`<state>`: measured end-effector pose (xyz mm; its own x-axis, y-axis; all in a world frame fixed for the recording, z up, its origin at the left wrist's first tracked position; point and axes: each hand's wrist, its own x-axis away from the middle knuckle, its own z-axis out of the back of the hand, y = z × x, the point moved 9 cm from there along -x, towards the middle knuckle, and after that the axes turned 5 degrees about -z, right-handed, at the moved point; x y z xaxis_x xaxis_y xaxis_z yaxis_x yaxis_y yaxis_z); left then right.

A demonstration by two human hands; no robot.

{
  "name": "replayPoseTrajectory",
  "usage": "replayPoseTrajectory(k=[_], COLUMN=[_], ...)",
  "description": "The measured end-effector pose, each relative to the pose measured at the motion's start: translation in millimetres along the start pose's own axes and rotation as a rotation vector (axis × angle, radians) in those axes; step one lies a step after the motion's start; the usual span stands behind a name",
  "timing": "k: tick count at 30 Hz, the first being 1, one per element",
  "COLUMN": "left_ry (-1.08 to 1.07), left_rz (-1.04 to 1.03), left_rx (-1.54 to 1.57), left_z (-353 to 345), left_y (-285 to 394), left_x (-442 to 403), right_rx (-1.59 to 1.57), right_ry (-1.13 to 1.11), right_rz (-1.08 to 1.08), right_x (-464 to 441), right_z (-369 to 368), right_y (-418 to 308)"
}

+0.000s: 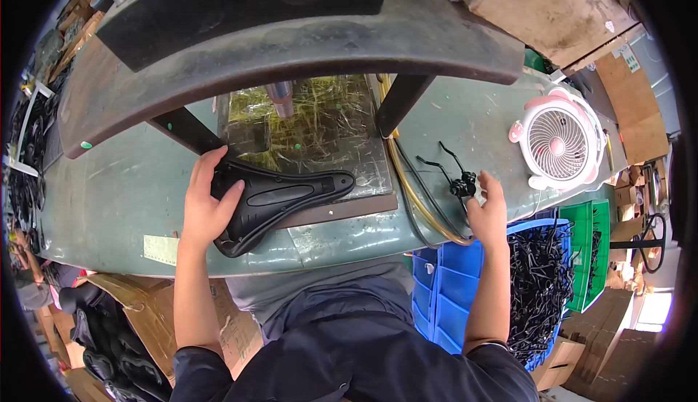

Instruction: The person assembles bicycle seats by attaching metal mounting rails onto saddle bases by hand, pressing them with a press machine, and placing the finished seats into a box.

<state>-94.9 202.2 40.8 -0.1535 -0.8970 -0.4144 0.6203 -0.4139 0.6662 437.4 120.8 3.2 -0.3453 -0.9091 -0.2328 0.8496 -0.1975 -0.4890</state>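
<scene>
head camera: a green table is crossed by a dark metal frame.
carton: black saddle-shaped pieces are heaped at its open side; how many are held inside cannot be told.
blue bin: a thick tangle of bent black rods is contained.
green crate: black pieces are contained; it is set just beside the blue bin.
saddle: its nose is placed over the dark plate under the frame.
left hand: laid on the saddle's wide end, fingers spread; whether it is gripped cannot be told.
right hand: held at the black part, fingers curled; whether it is gripped cannot be told.
black part: two thin bent arms are carried.
</scene>
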Motion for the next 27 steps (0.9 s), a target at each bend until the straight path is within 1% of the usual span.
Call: replayPoseTrajectory(k=[1,4,5,8,9,10,12,13,15,18,20,22,24,27], left_ry=[0.002,0.003,-0.001,0.058,0.082,0.064,0.058,0.068,0.103,0.135,0.155,0.209,0.258,0.290], left_rz=[-0.001,-0.039,-0.058,-0.114,-0.092,-0.081,-0.070,-0.061,-0.061,-0.063,-0.024,0.004,0.027,0.066], left_rx=[0.000,0.007,0.012,-0.014,0.013,0.009,0.053,0.055,0.075,0.123,0.182,0.276,0.404,0.450], left_z=[1,2,1,-9,-13,-18,-26,-31,-39,-40,-44,-48,-50,-52], left_y=[-1,11,17,41,42,46,50,51,46,41,28,18,12,5], left_x=[-1,5,9,31,38,44,52,56,60,60,68,77,78,81], right_rx=[-0.131,0.084,0.077,-0.021,-0.037,-0.100,-0.259,-0.239,-0.324,-0.416,-0.501,-0.446,-0.465,-0.445], right_ry=[-0.086,-0.167,-0.067,-0.043,0.060,0.065,0.083,0.074,-0.104,-0.331,-0.356,-0.422,-0.410,-0.367], right_rz=[-0.127,-0.074,-0.057,-0.070,-0.015,-0.059,0.053,0.127,0.347,0.704,0.835,0.899,0.890,0.913], right_x=[-3,-10,-15,-17,-15,-13,-6,-3,10,48,72,91,93,95], right_z=[-3,-18,-25,-33,-26,-18,4,15,20,-5,-24,-55,-66,-73], right_y=[-4,-40,-34,-28,-32,-34,-67,-94,-155,-217,-240,-256,-261,-268])
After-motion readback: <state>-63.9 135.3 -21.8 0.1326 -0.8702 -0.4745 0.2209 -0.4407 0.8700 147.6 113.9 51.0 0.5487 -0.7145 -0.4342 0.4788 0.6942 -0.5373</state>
